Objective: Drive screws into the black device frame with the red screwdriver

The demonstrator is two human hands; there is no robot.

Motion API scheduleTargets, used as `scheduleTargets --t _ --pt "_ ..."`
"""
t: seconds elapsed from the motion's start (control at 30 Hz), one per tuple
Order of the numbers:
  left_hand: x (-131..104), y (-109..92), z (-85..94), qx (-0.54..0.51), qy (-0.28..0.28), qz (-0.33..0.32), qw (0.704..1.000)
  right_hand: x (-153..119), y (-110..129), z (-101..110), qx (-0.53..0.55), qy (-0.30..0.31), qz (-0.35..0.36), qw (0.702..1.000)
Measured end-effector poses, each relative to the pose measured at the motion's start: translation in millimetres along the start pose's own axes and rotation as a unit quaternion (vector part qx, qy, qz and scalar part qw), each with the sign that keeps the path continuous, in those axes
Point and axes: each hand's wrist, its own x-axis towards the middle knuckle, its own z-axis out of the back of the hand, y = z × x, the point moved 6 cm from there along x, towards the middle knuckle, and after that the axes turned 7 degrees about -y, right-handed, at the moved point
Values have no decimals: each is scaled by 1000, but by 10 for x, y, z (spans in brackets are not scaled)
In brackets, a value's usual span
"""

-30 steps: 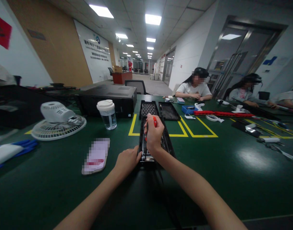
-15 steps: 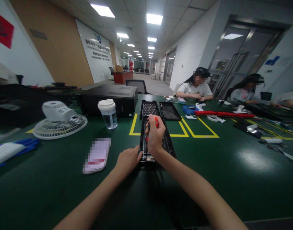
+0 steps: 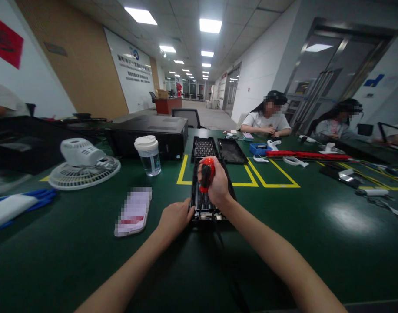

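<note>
My right hand is wrapped round the red and black handle of a screwdriver. Its dark shaft points down into an open black electronic case in front of me. Part of the case's inside is hidden behind the hand; small parts show along its near end. With thumb and fingers, my left hand grips the case's left edge near the front corner; the fingers beyond that edge are partly hidden. A dark cable runs from the near end of the case towards me.
Beyond the case lie a black tray of small round parts and a black cover. To the left are a phone, a lidded cup, a fan and a large black box. A blue bin stands right, near a seated person.
My right hand has turned and shifted slightly right, so more of the red and black screwdriver handle shows. My left hand keeps its place on the case.
</note>
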Motion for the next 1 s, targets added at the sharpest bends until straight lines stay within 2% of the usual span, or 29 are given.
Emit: scheduleTargets --t 0.2,0.47,0.63,0.8,0.87,1.0 --pt "-5 -14 7 1 -1 -4 1000 82 -19 11 16 142 -86 986" --pt "-11 -16 -3 -6 4 2 1000 219 -71 -49 97 312 -170 930" --pt "-11 -13 -15 -9 8 2 1000 370 -222 -18 140 329 -247 901" --pt "-11 -8 -15 -7 -7 -8 1000 460 -344 -25 128 330 -305 884" --pt "-10 -7 -16 -7 -10 -9 1000 466 -346 -51 123 341 -308 880" --pt "-9 -9 -18 -9 -2 -5 1000 414 -274 -154 126 395 -270 869"
